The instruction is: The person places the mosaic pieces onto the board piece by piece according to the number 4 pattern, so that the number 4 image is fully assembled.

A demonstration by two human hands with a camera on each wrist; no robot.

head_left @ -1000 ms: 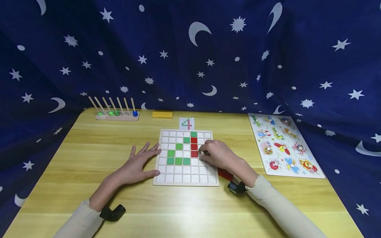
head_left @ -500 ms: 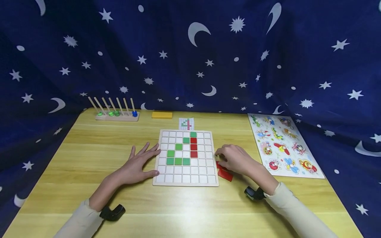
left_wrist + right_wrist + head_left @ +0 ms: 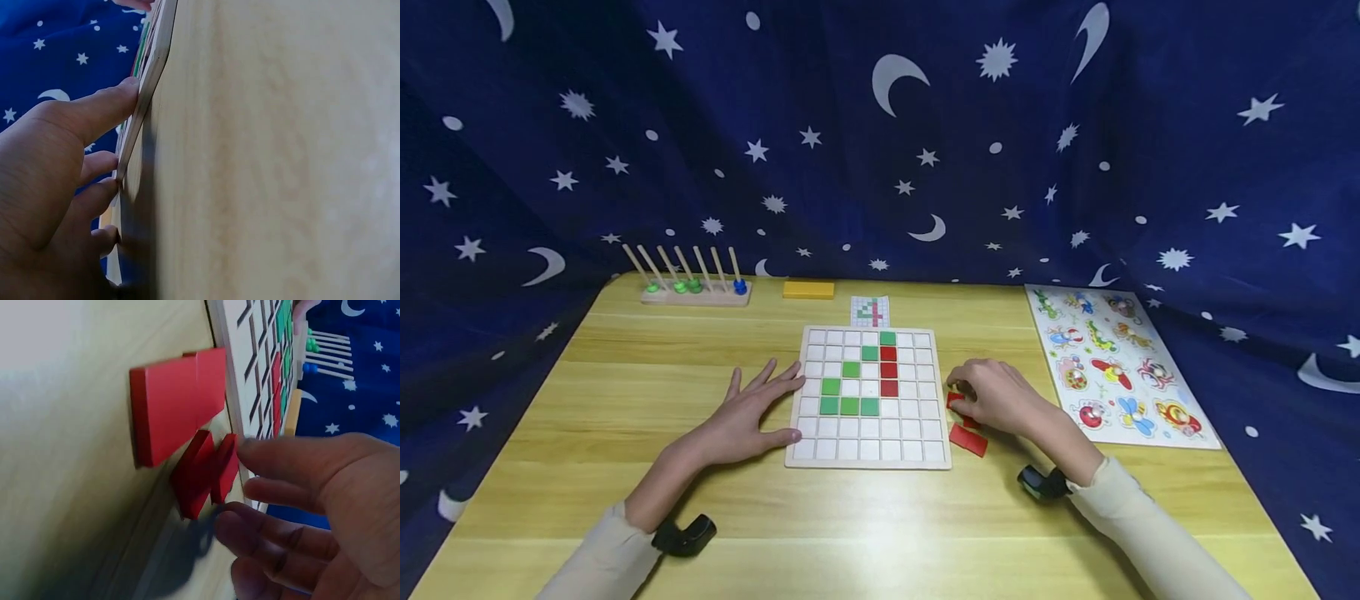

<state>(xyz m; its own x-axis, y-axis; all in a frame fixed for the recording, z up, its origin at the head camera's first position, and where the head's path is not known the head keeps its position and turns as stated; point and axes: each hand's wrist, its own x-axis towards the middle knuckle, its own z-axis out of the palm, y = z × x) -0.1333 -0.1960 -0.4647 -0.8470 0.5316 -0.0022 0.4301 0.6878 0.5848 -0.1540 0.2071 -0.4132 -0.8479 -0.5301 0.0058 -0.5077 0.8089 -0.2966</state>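
A white grid board (image 3: 859, 451) with a wooden rim lies on the table, holding several green tiles (image 3: 850, 406) and a column of red tiles (image 3: 888, 369). My left hand (image 3: 737, 423) lies with fingers spread, thumb and fingertips touching the board's left edge. Just right of the board, my right hand (image 3: 1000, 396) is over loose red tiles (image 3: 968, 441). In the right wrist view, its thumb and curled fingers pinch the ends of one red tile (image 3: 224, 472). Another red tile (image 3: 192, 478) lies beside it, and two more lie side by side nearer the camera.
A small pattern card (image 3: 870, 312) lies behind the board, with a yellow block (image 3: 808, 290) to its left. A peg stand (image 3: 696, 297) with green and blue beads is at the back left. At the right lies an insect picture puzzle (image 3: 1093, 367). A starry blue curtain (image 3: 820, 83) hangs behind.
My right hand has moved right from the board's red column to the loose red tiles, then shifted slightly among them. The left hand has stayed at the board's edge.
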